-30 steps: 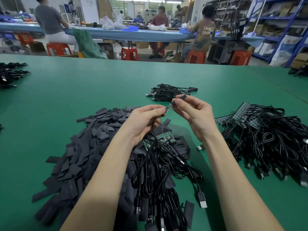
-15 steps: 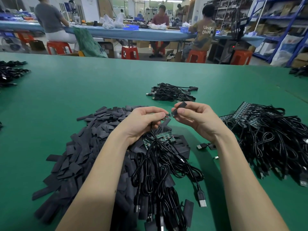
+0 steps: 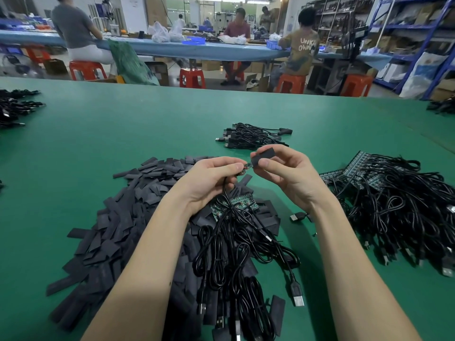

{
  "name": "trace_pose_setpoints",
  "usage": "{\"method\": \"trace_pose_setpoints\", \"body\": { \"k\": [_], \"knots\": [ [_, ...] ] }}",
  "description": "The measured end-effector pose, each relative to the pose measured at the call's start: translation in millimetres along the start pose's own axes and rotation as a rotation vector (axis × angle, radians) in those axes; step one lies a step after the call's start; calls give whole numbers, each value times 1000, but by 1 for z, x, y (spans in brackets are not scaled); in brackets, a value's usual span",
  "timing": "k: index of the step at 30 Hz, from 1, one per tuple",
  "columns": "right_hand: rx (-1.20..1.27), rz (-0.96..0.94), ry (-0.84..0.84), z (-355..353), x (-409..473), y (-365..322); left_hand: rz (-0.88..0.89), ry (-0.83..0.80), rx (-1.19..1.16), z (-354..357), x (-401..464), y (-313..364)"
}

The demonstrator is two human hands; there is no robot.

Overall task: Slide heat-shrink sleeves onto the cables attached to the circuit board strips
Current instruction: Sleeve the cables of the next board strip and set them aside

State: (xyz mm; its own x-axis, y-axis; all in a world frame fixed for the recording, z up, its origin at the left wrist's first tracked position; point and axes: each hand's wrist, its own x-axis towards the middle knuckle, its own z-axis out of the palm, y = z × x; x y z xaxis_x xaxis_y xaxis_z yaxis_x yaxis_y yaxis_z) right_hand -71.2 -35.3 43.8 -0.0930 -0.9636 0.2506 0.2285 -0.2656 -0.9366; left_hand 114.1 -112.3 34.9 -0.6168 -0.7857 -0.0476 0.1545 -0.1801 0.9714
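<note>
My right hand (image 3: 285,173) pinches a flat black heat-shrink sleeve (image 3: 264,156) between thumb and fingers. My left hand (image 3: 211,178) grips a small circuit board piece (image 3: 247,166) with a black cable (image 3: 225,193) hanging from it. The sleeve's open end meets the tip of that board piece. Under my hands lies a green circuit board strip (image 3: 236,204) with several black USB cables (image 3: 236,262) attached, resting on a big pile of loose black sleeves (image 3: 115,222).
A heap of board strips with cables (image 3: 394,205) lies at the right. A small bundle of cables (image 3: 251,136) sits beyond my hands. More cables (image 3: 14,107) lie at the far left of the green table (image 3: 98,134). People sit at a blue bench behind.
My right hand has lowered and turned the sleeve so its flat face shows, bringing its end onto the board tip. My left hand has shifted slightly down with the board.
</note>
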Motion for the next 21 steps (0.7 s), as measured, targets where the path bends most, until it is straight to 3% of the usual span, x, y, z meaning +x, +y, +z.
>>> {"method": "trace_pose_setpoints", "body": {
  "k": [11, 15, 21],
  "knots": [
    [-2, 66, -11, -1, 0, 1, 10, -4, 43, 1, -1, 1],
    [47, 98, 57, 4, 2, 7, 117, 49, 84, 7, 2, -2],
    [168, 158, 162, 1, 5, 9, 387, 125, 438, 6, 2, -7]
  ]
}}
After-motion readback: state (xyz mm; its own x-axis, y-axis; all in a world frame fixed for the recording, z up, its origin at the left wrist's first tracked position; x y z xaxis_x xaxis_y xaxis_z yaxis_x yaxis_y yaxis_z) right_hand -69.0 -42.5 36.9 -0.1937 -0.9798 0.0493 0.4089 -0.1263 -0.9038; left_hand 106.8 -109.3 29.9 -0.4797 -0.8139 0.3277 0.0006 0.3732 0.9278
